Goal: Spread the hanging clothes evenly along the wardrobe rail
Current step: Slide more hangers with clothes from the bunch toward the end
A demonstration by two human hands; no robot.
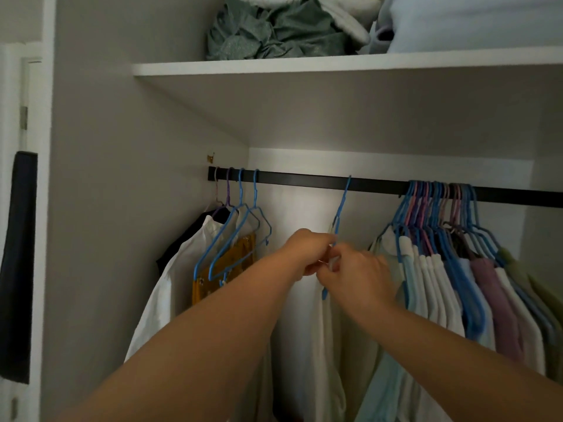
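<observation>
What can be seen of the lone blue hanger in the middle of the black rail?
The lone blue hanger looks like thin coated wire. Its hook sits over the black wardrobe rail, apart from the small group at the left end and the tight bunch on the right. It hangs tilted, neck slanting down and left. A pale white garment hangs from it. The left hand and right hand meet at its shoulder, fingers curled there, hiding that part; one blue tip shows below them.
</observation>
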